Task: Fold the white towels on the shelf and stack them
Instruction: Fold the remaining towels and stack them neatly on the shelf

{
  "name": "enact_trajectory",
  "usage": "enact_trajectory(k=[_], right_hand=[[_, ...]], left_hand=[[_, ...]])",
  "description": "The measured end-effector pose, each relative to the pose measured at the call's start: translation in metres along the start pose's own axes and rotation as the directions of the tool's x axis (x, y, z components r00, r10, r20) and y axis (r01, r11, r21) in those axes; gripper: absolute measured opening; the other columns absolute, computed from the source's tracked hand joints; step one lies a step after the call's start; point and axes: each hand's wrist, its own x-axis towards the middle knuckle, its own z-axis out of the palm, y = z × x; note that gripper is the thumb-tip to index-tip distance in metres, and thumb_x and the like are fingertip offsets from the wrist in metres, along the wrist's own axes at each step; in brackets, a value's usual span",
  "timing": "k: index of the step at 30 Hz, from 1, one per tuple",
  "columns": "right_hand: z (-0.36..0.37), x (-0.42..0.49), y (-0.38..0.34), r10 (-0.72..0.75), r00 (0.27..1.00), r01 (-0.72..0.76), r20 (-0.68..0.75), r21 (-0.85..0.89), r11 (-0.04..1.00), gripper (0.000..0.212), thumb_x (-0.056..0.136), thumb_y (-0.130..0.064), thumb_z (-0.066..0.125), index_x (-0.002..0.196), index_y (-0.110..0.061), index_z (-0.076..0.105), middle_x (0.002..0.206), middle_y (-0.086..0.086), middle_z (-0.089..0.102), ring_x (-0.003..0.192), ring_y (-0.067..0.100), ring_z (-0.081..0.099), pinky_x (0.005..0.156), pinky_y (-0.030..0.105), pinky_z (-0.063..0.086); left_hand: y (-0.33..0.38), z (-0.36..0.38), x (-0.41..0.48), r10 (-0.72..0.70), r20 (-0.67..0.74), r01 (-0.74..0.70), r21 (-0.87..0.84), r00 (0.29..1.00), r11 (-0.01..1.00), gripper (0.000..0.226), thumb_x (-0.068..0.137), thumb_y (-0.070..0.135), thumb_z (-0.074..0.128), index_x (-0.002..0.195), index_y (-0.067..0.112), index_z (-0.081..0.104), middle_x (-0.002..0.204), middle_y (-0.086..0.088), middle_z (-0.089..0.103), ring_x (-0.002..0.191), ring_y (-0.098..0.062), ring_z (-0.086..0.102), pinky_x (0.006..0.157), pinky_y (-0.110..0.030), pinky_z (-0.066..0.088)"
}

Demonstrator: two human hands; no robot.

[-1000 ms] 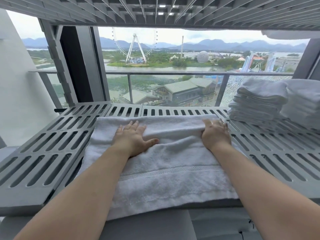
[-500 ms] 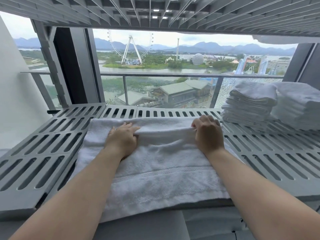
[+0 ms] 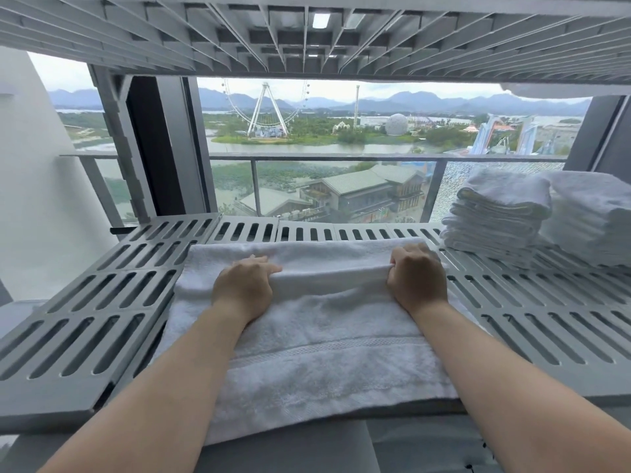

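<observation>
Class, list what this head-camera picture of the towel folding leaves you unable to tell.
- Fingertips of the left hand and right hand: curled into the towel, so the grip's depth is hidden.
- Right-hand pile of folded towels: cut off by the frame edge.
- Count in the nearer stack: layers too fine to tell.
- Towel's near edge: hangs below the shelf.

Soft, bright daylight enters through the far window [image 3: 341, 148]; shadows are faint, edges bow from wide-angle distortion.
</observation>
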Motion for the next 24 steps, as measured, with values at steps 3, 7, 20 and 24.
enact_trajectory(k=[3,7,20,24], right_hand=[[0.005,0.001,0.002,0.019,0.998,-0.019,0.065,-0.005,1.0,0.022,0.077,0.003,0.05,0.072,-0.008,0.068,0.074,0.011,0.067,0.076,0.029,0.06,0.062,0.03,0.038],[0.006,0.001,0.003,0.048,0.996,-0.047,0.082,-0.017,0.999,0.027,0.082,0.002,0.046,0.075,-0.011,0.068,0.074,0.009,0.065,0.076,0.027,0.06,0.06,0.029,0.038],[-0.014,-0.024,-0.013,0.207,0.907,-0.221,0.365,-0.004,0.975,0.03,0.092,-0.011,0.035,0.108,-0.019,0.06,0.11,0.006,0.061,0.096,0.025,0.051,0.081,0.037,0.041],[-0.023,-0.031,-0.014,0.201,0.833,-0.233,0.516,-0.003,0.973,0.046,0.098,-0.019,0.031,0.139,-0.013,0.049,0.146,0.011,0.046,0.132,0.031,0.044,0.109,0.044,0.039]], left_hand=[[0.001,-0.007,-0.005,0.068,0.147,-0.074,0.034,0.987,0.997,0.068,0.09,0.009,0.038,0.152,0.035,0.04,0.166,0.0,0.024,0.154,-0.018,0.014,0.125,-0.045,0.012],[0.0,-0.014,-0.027,0.167,0.206,-0.166,-0.024,0.964,0.986,0.066,0.094,0.018,0.04,0.153,0.045,0.031,0.167,0.003,0.017,0.155,-0.014,0.007,0.125,-0.043,0.001],[-0.008,-0.029,-0.055,0.055,-0.218,0.015,0.305,0.974,0.952,0.014,0.088,0.003,0.068,0.09,0.017,0.072,0.08,0.0,0.061,0.071,-0.016,0.058,0.064,-0.024,0.053],[-0.002,-0.028,-0.063,0.129,-0.266,-0.035,0.332,0.955,0.943,0.018,0.077,0.0,0.066,0.086,0.013,0.075,0.08,-0.006,0.062,0.07,-0.022,0.055,0.064,-0.034,0.056]])
